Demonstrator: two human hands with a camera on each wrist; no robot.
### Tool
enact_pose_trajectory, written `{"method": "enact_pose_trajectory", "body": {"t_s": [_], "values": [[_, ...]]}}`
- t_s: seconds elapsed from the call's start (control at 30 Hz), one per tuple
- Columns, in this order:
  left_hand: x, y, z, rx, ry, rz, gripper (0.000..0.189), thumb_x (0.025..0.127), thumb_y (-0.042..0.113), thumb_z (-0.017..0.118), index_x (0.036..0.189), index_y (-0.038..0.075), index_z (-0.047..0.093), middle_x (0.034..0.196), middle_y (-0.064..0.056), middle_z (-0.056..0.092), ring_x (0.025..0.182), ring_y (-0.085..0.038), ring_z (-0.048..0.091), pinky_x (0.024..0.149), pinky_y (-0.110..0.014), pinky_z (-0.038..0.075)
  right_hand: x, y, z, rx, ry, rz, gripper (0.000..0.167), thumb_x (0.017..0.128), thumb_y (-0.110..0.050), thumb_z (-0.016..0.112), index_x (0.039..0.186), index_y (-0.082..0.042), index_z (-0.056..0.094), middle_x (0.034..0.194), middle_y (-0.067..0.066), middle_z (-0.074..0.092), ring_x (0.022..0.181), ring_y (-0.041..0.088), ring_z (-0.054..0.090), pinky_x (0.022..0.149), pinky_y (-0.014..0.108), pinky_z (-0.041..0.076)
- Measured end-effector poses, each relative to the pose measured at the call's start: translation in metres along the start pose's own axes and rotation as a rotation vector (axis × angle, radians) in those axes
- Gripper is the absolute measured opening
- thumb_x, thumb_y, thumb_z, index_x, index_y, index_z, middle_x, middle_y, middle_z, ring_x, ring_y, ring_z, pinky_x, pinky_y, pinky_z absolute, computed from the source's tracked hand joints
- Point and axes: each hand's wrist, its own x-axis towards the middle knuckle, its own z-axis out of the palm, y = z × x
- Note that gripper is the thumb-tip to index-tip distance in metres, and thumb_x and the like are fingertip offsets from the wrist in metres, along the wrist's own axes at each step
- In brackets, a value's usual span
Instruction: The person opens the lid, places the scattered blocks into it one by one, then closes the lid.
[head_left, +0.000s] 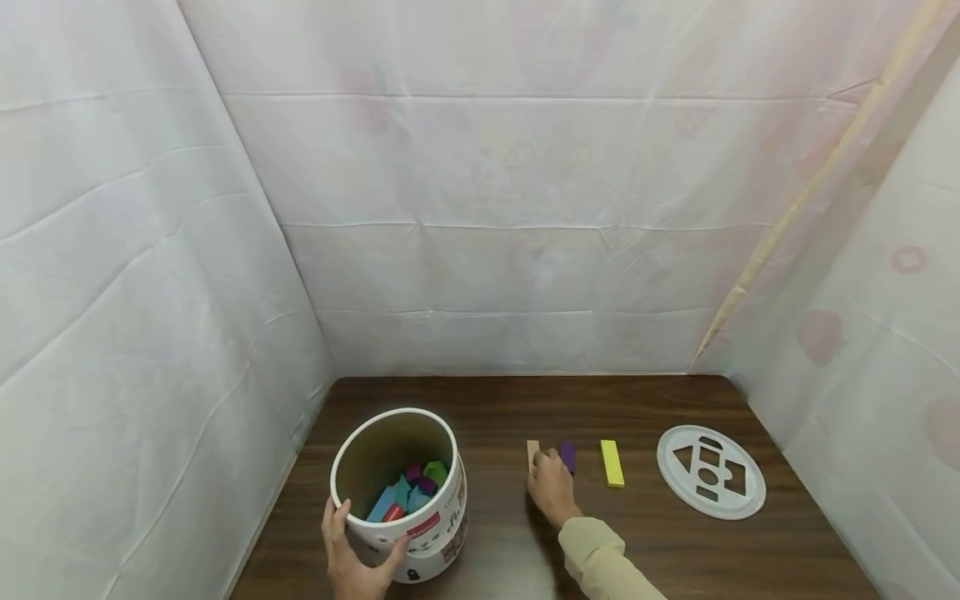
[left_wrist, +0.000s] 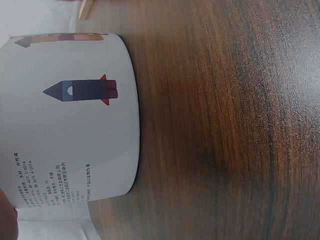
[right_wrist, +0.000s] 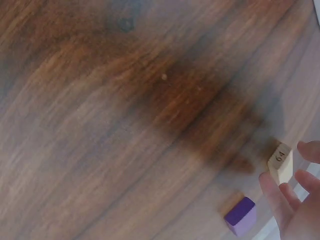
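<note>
My left hand (head_left: pixel 356 567) grips the near left side of a white round bucket (head_left: pixel 375 467), fingers at the rim and thumb across the outer wall. Colored blocks (head_left: pixel 418 500) lie in its bottom. In the left wrist view the bucket's printed wall (left_wrist: pixel 55 130) fills the left side. My right hand (head_left: pixel 552 492) reaches to a plain wooden block (head_left: pixel 532 450). The right wrist view shows this block (right_wrist: pixel 281 162), marked 64, between extended fingers, with a gap on the thumb's side. A purple block (head_left: pixel 567 456) lies just to the right.
A yellow block (head_left: pixel 612 463) lies right of the purple one. Farther right is a white oval stencil plate (head_left: pixel 731 504) with cut-out shapes. The dark wooden table (head_left: pixel 495 533) is enclosed by white sheeting (head_left: pixel 487 267) at the back and both sides.
</note>
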Motion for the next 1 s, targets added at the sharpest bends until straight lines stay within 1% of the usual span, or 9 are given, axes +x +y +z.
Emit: {"method": "enact_pose_trajectory", "body": {"t_s": [0.1, 0.23, 0.43, 0.6, 0.7, 0.83, 1.0], "values": [[0.001, 0.0, 0.0, -0.002, 0.004, 0.003, 0.104, 0.048, 0.01, 0.091, 0.139, 0.007, 0.039, 0.144, -0.029, 0.026, 0.119, -0.052, 0.034, 0.088, -0.072, 0.032, 0.0, 0.001, 0.002, -0.012, -0.04, 0.032, 0.014, 0.07, 0.0, 0.074, 0.081, 0.001, 0.064, 0.079, 0.013, 0.055, 0.066, 0.028, 0.059, 0.053, 0.039, 0.051], [0.001, 0.001, 0.0, -0.004, 0.004, 0.002, 0.103, 0.048, 0.009, 0.091, 0.137, 0.003, 0.04, 0.144, -0.029, 0.027, 0.119, -0.052, 0.034, 0.088, -0.072, 0.033, -0.001, 0.002, 0.005, -0.055, -0.075, 0.046, 0.018, 0.069, -0.004, 0.078, 0.076, -0.001, 0.062, 0.078, 0.012, 0.055, 0.067, 0.029, 0.059, 0.053, 0.039, 0.051], [0.001, 0.001, 0.001, 0.007, 0.004, 0.005, 0.103, 0.048, 0.009, 0.09, 0.137, 0.003, 0.04, 0.143, -0.03, 0.027, 0.117, -0.054, 0.035, 0.087, -0.074, 0.032, 0.0, -0.003, 0.007, -0.09, -0.115, 0.082, 0.025, 0.07, -0.01, 0.082, 0.082, 0.002, 0.063, 0.08, 0.017, 0.057, 0.071, 0.033, 0.061, 0.058, 0.041, 0.054], [-0.001, 0.003, 0.001, 0.046, -0.006, -0.051, 0.105, 0.047, 0.01, 0.092, 0.138, 0.008, 0.039, 0.144, -0.027, 0.027, 0.118, -0.052, 0.035, 0.085, -0.073, 0.035, 0.0, -0.001, 0.012, -0.109, -0.081, 0.106, 0.03, 0.069, -0.013, 0.083, 0.086, 0.004, 0.064, 0.079, 0.018, 0.058, 0.071, 0.033, 0.061, 0.058, 0.042, 0.054], [-0.002, 0.005, 0.002, 0.056, -0.009, -0.072, 0.105, 0.047, 0.01, 0.093, 0.138, 0.01, 0.04, 0.144, -0.026, 0.028, 0.118, -0.051, 0.036, 0.085, -0.072, 0.036, -0.001, 0.001, 0.014, -0.133, -0.04, 0.098, 0.026, 0.069, -0.006, 0.081, 0.086, 0.004, 0.064, 0.075, 0.017, 0.059, 0.068, 0.033, 0.061, 0.056, 0.042, 0.053], [-0.002, 0.007, 0.002, 0.05, -0.002, -0.073, 0.105, 0.047, 0.01, 0.093, 0.138, 0.011, 0.04, 0.144, -0.026, 0.028, 0.117, -0.051, 0.036, 0.083, -0.072, 0.036, -0.002, 0.004, 0.016, -0.143, 0.013, 0.06, 0.019, 0.065, 0.005, 0.074, 0.081, 0.005, 0.063, 0.069, 0.016, 0.058, 0.063, 0.034, 0.06, 0.051, 0.041, 0.051], [0.001, 0.006, 0.001, 0.044, 0.009, -0.055, 0.105, 0.047, 0.009, 0.092, 0.138, 0.009, 0.04, 0.144, -0.026, 0.028, 0.117, -0.051, 0.037, 0.083, -0.073, 0.036, -0.001, 0.005, 0.016, -0.12, 0.01, 0.058, 0.017, 0.064, 0.007, 0.07, 0.08, 0.005, 0.062, 0.069, 0.015, 0.057, 0.063, 0.034, 0.061, 0.051, 0.041, 0.051]]}}
